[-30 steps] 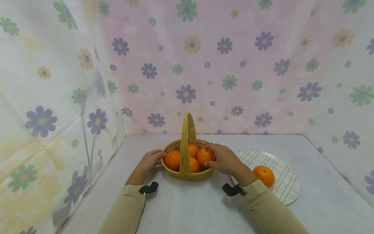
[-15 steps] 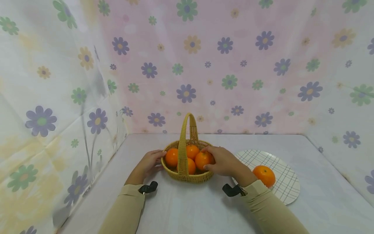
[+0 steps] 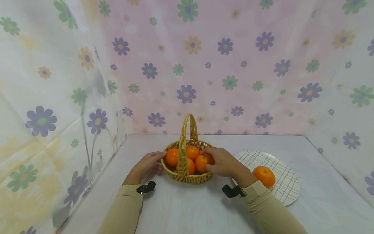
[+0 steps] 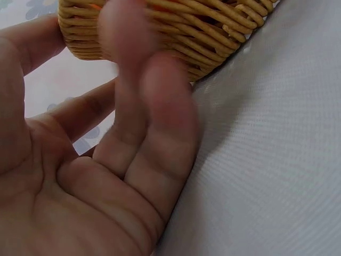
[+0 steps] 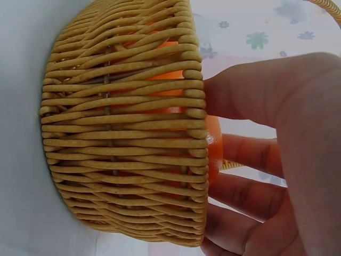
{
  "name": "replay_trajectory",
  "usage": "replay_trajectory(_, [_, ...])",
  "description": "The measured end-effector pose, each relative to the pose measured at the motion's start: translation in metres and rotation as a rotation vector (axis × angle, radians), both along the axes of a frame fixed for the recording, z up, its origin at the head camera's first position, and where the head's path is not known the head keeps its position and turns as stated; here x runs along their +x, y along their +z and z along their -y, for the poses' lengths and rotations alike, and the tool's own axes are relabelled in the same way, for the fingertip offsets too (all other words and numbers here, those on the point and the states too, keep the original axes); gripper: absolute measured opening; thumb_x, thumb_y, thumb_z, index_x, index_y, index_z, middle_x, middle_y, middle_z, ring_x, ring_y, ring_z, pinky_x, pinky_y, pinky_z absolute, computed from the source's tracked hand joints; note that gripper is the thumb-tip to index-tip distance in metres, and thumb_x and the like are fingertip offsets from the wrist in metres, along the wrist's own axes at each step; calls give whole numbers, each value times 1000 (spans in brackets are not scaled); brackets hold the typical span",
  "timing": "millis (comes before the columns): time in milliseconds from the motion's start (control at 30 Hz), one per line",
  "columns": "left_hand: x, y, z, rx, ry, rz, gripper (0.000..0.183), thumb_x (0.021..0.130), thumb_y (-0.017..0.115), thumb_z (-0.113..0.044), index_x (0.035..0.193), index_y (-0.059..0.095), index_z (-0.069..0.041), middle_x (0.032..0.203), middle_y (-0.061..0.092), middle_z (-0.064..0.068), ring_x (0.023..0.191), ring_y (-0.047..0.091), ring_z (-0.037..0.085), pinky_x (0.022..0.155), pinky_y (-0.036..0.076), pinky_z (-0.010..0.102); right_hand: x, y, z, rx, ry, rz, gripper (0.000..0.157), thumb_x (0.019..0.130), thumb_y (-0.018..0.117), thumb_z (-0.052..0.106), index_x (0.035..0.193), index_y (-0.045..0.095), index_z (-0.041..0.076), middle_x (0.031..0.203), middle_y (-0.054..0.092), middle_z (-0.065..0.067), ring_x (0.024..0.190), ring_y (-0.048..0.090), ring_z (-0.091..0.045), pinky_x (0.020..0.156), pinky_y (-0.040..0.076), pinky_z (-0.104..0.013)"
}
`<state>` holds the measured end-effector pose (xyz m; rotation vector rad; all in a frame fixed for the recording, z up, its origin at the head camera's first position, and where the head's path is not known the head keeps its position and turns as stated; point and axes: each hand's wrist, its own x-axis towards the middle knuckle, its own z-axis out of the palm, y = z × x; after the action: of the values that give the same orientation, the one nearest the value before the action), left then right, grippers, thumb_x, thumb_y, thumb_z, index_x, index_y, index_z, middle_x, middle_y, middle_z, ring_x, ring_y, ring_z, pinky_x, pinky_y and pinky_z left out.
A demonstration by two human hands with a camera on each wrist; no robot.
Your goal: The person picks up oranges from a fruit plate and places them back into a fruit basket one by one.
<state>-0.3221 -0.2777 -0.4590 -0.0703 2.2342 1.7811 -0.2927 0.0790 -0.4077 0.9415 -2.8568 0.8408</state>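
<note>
A woven basket (image 3: 190, 178) with a tall arched handle stands on the table and holds several oranges. Inside its right end, my right hand (image 3: 224, 163) grips one orange (image 3: 201, 163), thumb on the near side and fingers beyond. The right wrist view shows that orange (image 5: 214, 146) just above the rim. At the basket's left side is my left hand (image 3: 146, 165), loosely bent, a fingertip at the rim. In the left wrist view this hand's lower fingers (image 4: 170, 112) are bent and blurred beside the wicker wall (image 4: 208, 32). Other oranges (image 3: 171, 157) lie around the handle.
To the right of the basket, a white plate (image 3: 287, 182) with a grid pattern carries one orange (image 3: 264, 176), partly behind the right forearm. A white cloth (image 3: 187, 208) covers the table. Flowered curtains (image 3: 210, 71) enclose the back and sides.
The right hand's orange has gone lower and slightly nearer in the basket. The basket's handle has turned slightly. My left hand has drawn back a little, its lower fingers loosening from the basket.
</note>
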Motion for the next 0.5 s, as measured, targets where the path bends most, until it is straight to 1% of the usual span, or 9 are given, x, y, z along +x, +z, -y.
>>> replay_trajectory(167, [2,0,-1,29,-10,-12,55,101,60,-46,138,62,-6,117,70,12,71,70,20,77,64,38,0,0,1,-3,3,1,45,90,75,34,130,63,18,106,66,9,90,58,-12,81,51,-31])
replay_trajectory(367, [3,0,-2,38,-26,-22,54,103,56,-45,140,60,-5,120,68,12,71,70,21,77,64,39,3,1,5,-41,26,26,44,93,74,36,131,63,17,112,67,8,96,60,-12,89,53,-34])
replay_trajectory(500, [2,0,-2,37,-40,-33,55,103,55,-45,140,59,-4,121,66,14,72,70,22,77,64,39,7,3,9,-58,47,37,43,94,73,33,132,63,17,113,66,8,98,60,-13,90,53,-35])
